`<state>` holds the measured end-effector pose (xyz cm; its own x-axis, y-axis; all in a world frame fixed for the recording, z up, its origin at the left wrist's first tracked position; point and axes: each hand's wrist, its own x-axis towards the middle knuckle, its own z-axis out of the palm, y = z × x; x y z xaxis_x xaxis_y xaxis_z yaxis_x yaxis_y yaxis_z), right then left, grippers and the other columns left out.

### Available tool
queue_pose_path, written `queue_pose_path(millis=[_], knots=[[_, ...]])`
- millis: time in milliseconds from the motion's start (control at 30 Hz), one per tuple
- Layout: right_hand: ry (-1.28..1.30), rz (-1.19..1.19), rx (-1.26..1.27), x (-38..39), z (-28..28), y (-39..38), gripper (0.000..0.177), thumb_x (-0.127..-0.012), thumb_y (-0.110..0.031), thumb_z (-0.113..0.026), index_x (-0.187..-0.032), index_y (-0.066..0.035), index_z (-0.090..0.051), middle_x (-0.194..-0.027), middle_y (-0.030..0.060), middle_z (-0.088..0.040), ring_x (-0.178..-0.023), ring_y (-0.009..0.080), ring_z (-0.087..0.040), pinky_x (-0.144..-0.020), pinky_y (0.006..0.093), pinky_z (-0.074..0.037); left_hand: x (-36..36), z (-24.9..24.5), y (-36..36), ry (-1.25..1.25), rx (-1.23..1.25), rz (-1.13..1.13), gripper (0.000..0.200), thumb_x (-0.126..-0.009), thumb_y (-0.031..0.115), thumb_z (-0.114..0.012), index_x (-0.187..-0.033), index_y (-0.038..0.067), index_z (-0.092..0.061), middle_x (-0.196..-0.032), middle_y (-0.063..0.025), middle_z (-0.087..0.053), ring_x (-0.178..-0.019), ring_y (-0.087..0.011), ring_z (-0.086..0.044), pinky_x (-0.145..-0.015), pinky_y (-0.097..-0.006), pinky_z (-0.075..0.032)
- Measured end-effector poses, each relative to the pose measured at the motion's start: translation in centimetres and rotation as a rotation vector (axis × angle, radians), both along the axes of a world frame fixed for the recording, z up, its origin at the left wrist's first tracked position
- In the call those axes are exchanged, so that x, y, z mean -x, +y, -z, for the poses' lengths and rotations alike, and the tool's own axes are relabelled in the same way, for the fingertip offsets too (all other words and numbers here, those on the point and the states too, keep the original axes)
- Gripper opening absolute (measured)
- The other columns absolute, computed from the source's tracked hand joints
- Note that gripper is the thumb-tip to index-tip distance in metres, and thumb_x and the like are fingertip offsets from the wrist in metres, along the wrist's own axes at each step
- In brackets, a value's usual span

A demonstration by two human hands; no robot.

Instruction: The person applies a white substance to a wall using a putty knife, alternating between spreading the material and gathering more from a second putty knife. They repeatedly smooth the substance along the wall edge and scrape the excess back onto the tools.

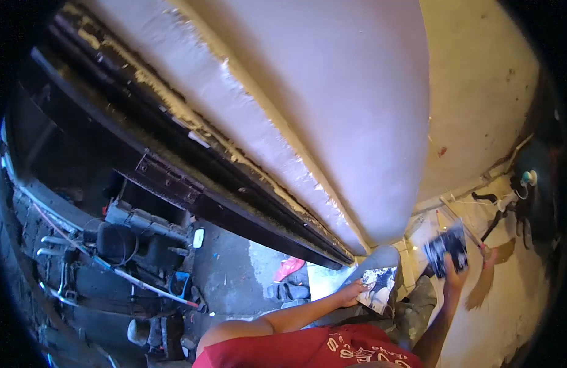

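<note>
My left hand (351, 293) is closed on the near edge of a sheet with a black-and-white pattern (380, 287), held low in front of my legs. To the right, my right hand (455, 276) grips a dark, flat piece with blue-white patches (444, 246), thumb across its face. It is raised a little higher than the sheet in my left hand. Trousered legs (418, 303) show between both hands, below the red shirt (308, 349). What the two flat pieces are made of does not show.
A dark door frame (191, 190) and pale wall edge (296, 159) run diagonally ahead. A broom (489, 279) lies on the right, near dark tools (495, 224). Grey sandals (288, 291) and a pink cloth (288, 268) lie on the left floor. A blue dustpan-like object (181, 284) is further left.
</note>
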<state>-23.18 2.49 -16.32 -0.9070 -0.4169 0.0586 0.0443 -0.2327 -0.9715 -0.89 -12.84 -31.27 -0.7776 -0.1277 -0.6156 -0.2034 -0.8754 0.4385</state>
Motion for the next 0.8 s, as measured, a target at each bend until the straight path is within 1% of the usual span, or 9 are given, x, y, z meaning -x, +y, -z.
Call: queue_pose_path(millis=[67,167,267,367,400,600,633,700,800], knots=[[0.205,-0.075,0.018,-0.6,-4.8,-4.0,0.036,-0.076,-0.001,-0.054,-0.111,0.005,-0.046,-0.097,0.0107,-0.057,-0.087,0.0168,-0.053,-0.078,0.0277,-0.042,-0.2,0.3,0.0,0.036,-0.005,-0.005,0.032,-0.083,0.003,-0.044,-0.114,0.006,-0.04,-0.103,-0.0062,-0.054,-0.093,-0.0193,-0.054,-0.083,-0.0353,-0.044],[0.888,0.002,0.064,-3.3,-15.1,-8.7,0.041,-0.075,0.004,-0.051,-0.115,0.004,-0.042,-0.107,0.0165,-0.053,-0.097,0.0203,-0.052,-0.085,0.0301,-0.038,-0.3,1.0,0.0,0.056,0.018,-0.011,0.031,-0.083,0.002,-0.044,-0.114,0.005,-0.041,-0.105,-0.0069,-0.053,-0.095,-0.0201,-0.054,-0.085,-0.0363,-0.044],[0.998,0.115,0.162,-7.2,-24.2,-11.5,0.049,-0.063,0.011,-0.043,-0.11,-0.003,-0.047,-0.092,0.0189,-0.054,-0.08,0.0331,-0.056,-0.068,0.0336,-0.044,-0.9,0.3,-0.2,0.118,0.014,-0.059,0.03,-0.084,0.001,-0.042,-0.114,0.005,-0.042,-0.107,-0.0075,-0.053,-0.099,-0.0204,-0.052,-0.087,-0.0367,-0.042],[1.025,0.141,0.087,-8.8,-28.4,-11.6,0.044,-0.067,0.008,-0.047,-0.111,-0.001,-0.046,-0.094,0.0171,-0.056,-0.085,0.0265,-0.056,-0.075,0.0303,-0.042,-1.0,1.1,-0.4,0.122,0.037,-0.071,0.028,-0.083,0.0,-0.042,-0.11,0.004,-0.044,-0.104,-0.0081,-0.054,-0.097,-0.021,-0.053,-0.086,-0.0364,-0.043],[1.029,0.132,0.048,-9.0,-29.3,-11.8,0.042,-0.07,0.006,-0.049,-0.112,0.0,-0.046,-0.097,0.0163,-0.057,-0.089,0.022,-0.056,-0.08,0.0275,-0.041,-1.0,1.2,-0.4,0.136,0.025,-0.08,0.027,-0.082,0.0,-0.043,-0.108,0.004,-0.046,-0.102,-0.0085,-0.055,-0.093,-0.0214,-0.054,-0.083,-0.0364,-0.044],[0.886,0.016,0.137,-8.2,-28.2,-10.5,0.039,-0.069,0.003,-0.051,-0.108,0.006,-0.047,-0.092,0.0115,-0.058,-0.084,0.0134,-0.053,-0.077,0.0259,-0.042,-1.4,1.2,-0.9,0.133,0.041,-0.033,0.03,-0.081,-0.001,-0.043,-0.11,0.004,-0.044,-0.101,-0.0087,-0.055,-0.092,-0.0221,-0.055,-0.082,-0.0388,-0.044],[0.877,-0.002,0.237,-7.7,-27.0,-9.8,0.04,-0.064,0.005,-0.044,-0.103,0.002,-0.05,-0.091,0.0176,-0.056,-0.079,0.0281,-0.057,-0.072,0.0321,-0.044,-1.9,1.5,-1.0,0.151,0.055,-0.005,0.032,-0.081,-0.001,-0.043,-0.112,0.005,-0.043,-0.102,-0.0082,-0.054,-0.093,-0.0219,-0.055,-0.083,-0.0387,-0.044],[0.992,0.047,0.141,-6.9,-26.2,-8.8,0.042,-0.064,0.009,-0.041,-0.104,0.001,-0.05,-0.097,0.0172,-0.054,-0.086,0.0286,-0.055,-0.076,0.0321,-0.043,-2.2,1.7,-1.1,0.196,0.064,-0.003,0.039,-0.082,0.001,-0.045,-0.12,0.006,-0.038,-0.113,-0.008,-0.05,-0.104,-0.0211,-0.049,-0.088,-0.039,-0.041],[1.361,0.218,0.009,-6.1,-27.1,-9.5,0.049,-0.061,0.013,-0.043,-0.107,-0.004,-0.051,-0.104,0.0138,-0.051,-0.096,0.0292,-0.05,-0.081,0.0332,-0.04,-2.5,1.6,-0.9,0.205,0.014,0.007,0.037,-0.082,0.0,-0.044,-0.119,0.006,-0.038,-0.111,-0.0082,-0.051,-0.102,-0.0216,-0.051,-0.088,-0.0379,-0.042]])
